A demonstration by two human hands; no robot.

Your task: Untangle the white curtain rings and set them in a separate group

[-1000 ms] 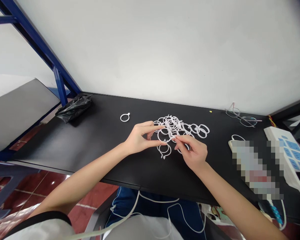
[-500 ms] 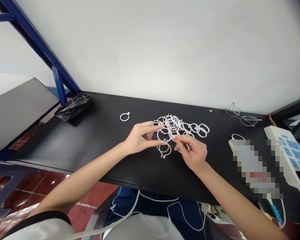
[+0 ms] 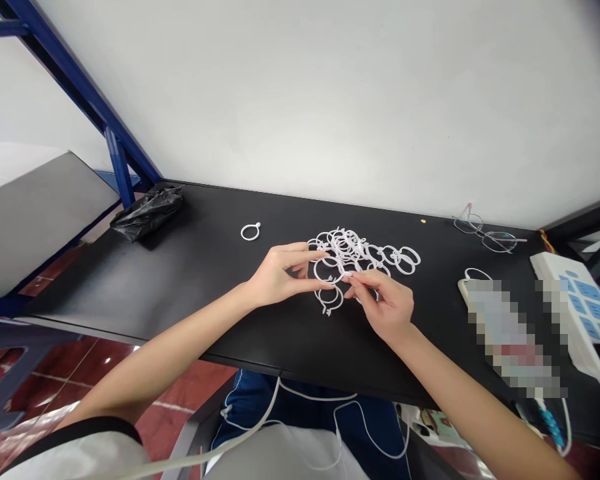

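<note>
A white plastic ring (image 3: 317,272) is held between both hands above the black table. My left hand (image 3: 285,270) pinches its rim between thumb and fingers, on the left side. At the ring's right end, my right hand (image 3: 384,300) closes thumb and forefinger on its small clasp. Just behind and below the hands lies a heap of similar white rings (image 3: 347,245), tangled together, partly covered by the fingers. One separate white ring (image 3: 251,232) with a small knob rests on the table to the left of the heap.
A crumpled black plastic bag (image 3: 147,212) sits at the table's far left. Eyeglasses (image 3: 485,233) lie at the back right. Further forward are a blurred phone (image 3: 510,340) on a cable and a white power strip (image 3: 575,313). A white wall borders the black table (image 3: 205,267).
Hardly anything differs. Both hands keep hold of the same ring, the right fingers shifting slightly at its clasp, while the view tilts a little.
</note>
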